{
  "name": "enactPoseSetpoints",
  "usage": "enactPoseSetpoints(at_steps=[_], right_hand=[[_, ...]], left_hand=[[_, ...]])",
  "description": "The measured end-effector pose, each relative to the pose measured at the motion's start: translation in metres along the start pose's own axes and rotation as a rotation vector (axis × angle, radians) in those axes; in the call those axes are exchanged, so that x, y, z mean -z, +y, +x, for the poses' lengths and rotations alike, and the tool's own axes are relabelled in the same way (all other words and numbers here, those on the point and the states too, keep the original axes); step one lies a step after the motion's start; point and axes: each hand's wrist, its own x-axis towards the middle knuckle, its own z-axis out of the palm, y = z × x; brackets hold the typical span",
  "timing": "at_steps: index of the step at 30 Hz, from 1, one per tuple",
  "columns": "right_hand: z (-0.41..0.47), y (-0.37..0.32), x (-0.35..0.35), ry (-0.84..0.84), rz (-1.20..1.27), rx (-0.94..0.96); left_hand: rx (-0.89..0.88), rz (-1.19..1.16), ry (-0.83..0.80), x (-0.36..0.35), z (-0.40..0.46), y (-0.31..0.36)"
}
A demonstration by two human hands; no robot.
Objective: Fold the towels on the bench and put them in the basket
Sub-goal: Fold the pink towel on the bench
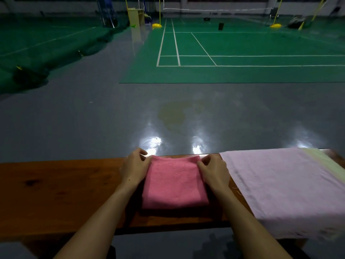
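A pink towel (pixel 174 182), folded into a thick square, lies on the wooden bench (pixel 56 193) in front of me. My left hand (pixel 135 168) pinches its far left corner. My right hand (pixel 213 170) pinches its far right corner. Both sets of fingers curl over the far edge of the fold. To the right a pale lilac towel (pixel 287 187) lies spread flat over the bench and hangs over its near edge. A cream towel (pixel 324 161) shows under its far right side. No basket is in view.
Beyond the bench is a glossy grey floor (pixel 112 118), then a green badminton court (pixel 242 53) with white lines, nets and yellow post bases (pixel 156 25). A dark green net (pixel 37 71) lies heaped on the floor at the left.
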Motion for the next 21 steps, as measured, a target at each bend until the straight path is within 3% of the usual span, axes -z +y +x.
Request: enactPoseSetpoints(at_steps=[2, 4, 7, 10, 15, 21], right_hand=[[-0.006, -0.003, 0.003, 0.088, -0.089, 0.048], [-0.012, -0.007, -0.003, 0.122, -0.177, 0.210], [-0.029, -0.015, -0.030, -0.056, -0.271, 0.518], [-0.047, -0.016, -0.057, -0.261, -0.424, 0.569], [-0.053, -0.008, -0.051, -0.335, -0.471, 0.558], [-0.041, 0.010, -0.043, -0.373, -0.523, 0.454]], left_hand=[[-0.107, 0.061, 0.047, 0.005, -0.008, 0.003], [-0.271, 0.131, 0.061, 0.005, -0.021, 0.007], [-0.535, 0.209, -0.040, -0.007, -0.040, 0.011], [-0.735, 0.385, -0.136, -0.026, -0.050, 0.005], [-0.674, 0.626, -0.191, -0.044, -0.051, -0.011], [-0.607, 0.502, -0.295, -0.040, -0.051, -0.023]])
